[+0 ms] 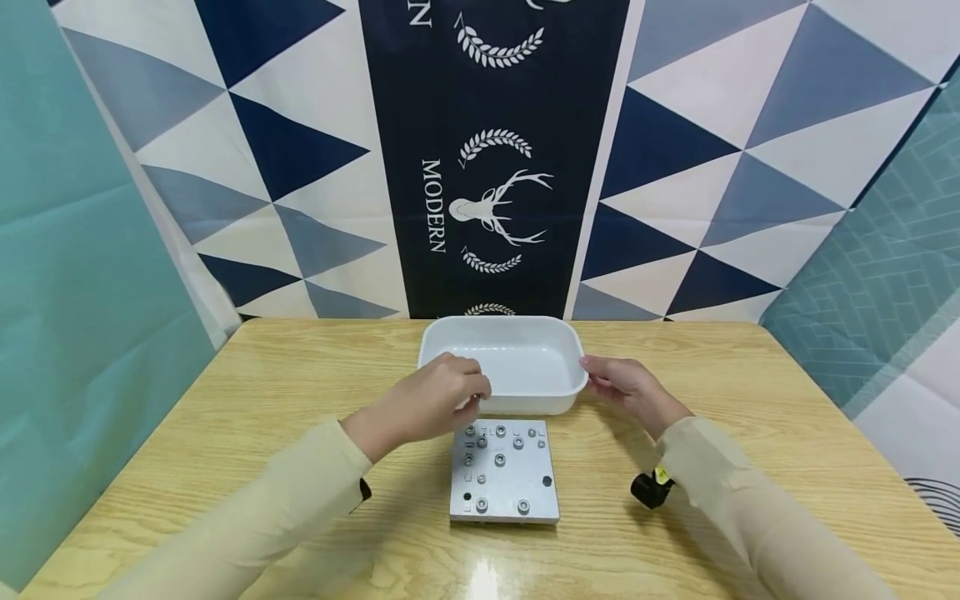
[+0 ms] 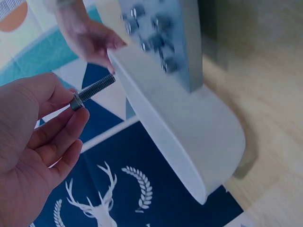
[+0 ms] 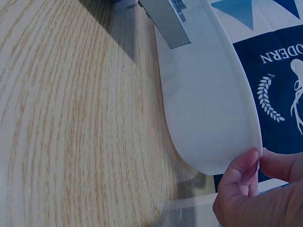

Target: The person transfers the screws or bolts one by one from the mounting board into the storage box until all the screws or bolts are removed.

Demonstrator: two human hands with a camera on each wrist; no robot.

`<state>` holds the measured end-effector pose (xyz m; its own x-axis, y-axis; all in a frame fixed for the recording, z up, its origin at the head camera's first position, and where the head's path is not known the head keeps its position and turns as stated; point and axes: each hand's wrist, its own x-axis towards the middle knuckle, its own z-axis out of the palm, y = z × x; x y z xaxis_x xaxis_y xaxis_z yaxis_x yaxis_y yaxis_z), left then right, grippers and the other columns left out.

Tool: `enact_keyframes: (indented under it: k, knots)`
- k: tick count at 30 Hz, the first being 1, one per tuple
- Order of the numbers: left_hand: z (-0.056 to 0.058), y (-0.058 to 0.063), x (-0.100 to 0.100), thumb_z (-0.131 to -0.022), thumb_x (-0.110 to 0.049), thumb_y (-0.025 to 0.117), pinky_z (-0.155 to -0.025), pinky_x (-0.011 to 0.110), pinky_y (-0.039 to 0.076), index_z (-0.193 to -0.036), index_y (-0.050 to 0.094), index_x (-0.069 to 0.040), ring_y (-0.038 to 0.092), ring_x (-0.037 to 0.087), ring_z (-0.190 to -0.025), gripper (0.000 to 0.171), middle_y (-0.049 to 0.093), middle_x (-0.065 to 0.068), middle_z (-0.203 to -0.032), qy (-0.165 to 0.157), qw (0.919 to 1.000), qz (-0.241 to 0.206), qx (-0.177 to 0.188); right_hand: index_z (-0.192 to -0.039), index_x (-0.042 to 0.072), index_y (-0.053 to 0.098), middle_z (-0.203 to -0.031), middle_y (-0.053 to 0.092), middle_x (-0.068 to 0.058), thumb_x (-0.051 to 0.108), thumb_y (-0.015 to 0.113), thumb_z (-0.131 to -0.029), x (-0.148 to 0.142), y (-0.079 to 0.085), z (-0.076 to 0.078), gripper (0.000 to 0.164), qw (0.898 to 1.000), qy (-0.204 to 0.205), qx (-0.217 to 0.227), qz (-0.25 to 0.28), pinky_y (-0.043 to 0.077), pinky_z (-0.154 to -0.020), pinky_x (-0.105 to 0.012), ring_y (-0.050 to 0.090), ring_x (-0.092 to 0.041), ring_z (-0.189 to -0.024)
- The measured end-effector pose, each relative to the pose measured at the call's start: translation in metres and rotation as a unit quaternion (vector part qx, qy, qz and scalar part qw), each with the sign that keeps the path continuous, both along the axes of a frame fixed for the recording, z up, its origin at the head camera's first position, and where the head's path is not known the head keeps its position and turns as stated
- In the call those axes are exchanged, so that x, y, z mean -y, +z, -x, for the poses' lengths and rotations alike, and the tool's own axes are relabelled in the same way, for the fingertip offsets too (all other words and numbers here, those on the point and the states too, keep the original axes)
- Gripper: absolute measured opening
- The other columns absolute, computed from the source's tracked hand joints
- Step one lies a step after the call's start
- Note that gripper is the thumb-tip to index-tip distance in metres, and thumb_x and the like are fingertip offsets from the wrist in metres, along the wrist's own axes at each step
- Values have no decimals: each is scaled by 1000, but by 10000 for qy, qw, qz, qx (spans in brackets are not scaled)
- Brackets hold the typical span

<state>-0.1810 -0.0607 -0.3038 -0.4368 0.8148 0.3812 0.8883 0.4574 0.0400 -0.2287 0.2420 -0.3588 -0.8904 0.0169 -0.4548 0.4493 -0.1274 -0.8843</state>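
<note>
Between thumb and fingertips, my left hand [image 1: 435, 396] pinches a threaded bolt [image 2: 94, 91] by its head, the shank pointing away from the hand. That hand is above the near left part of a white plastic tub [image 1: 525, 406]. My right hand [image 1: 630, 385] holds the tub's right end, thumb and fingers on either side of the rim in the right wrist view. Just in front of the tub lies a silver metal plate [image 1: 513, 483] with several bolts standing in it, mostly toward its left and far side.
A black object with a yellow part [image 1: 651, 490] lies on the wooden table [image 1: 360, 533] beside the right forearm. Behind the table hangs a patterned cloth [image 1: 495, 167]. Teal sheeting [image 1: 90, 275] borders the left side.
</note>
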Motion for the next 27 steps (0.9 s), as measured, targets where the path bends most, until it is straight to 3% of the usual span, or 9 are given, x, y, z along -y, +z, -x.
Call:
enact_keyframes:
  k: [3, 9, 19, 27]
  knots:
    - [15, 3, -3, -80, 1, 64, -74, 24, 53, -85, 71, -8, 63, 11, -74, 12, 70, 3, -82, 31, 9999, -51, 115, -93, 11, 67, -71, 66, 4, 11, 63, -91, 0, -1, 0, 5, 9999, -22, 12, -124, 56, -68, -18, 62, -4, -65]
    - [39, 8, -7, -81, 2, 64, -71, 20, 53, -86, 71, -6, 62, 13, -75, 11, 69, 5, -84, 133, 9996, -13, 232, -130, 2, 55, -74, 65, 5, 13, 64, -91, 0, -3, 1, 42, 9996, -75, 88, -245, 56, -73, -19, 61, -4, -68]
    - [61, 20, -13, -83, 2, 62, -72, 20, 51, -89, 70, -5, 56, 15, -77, 12, 69, 8, -89, 365, 9944, 340, 930, -139, -3, 43, -72, 66, 5, 11, 61, -92, 2, -5, -2, 52, 9998, -85, -18, -196, 57, -74, -19, 62, -4, -67]
    - [76, 33, -17, -85, 0, 61, -74, 21, 52, -93, 71, -6, 55, 16, -80, 14, 67, 7, -91, 683, 9884, 661, 1185, -142, -1, 42, -76, 66, 5, 13, 61, -92, 2, -2, -1, 55, 9995, -162, 82, -276, 56, -76, -19, 62, -4, -69]
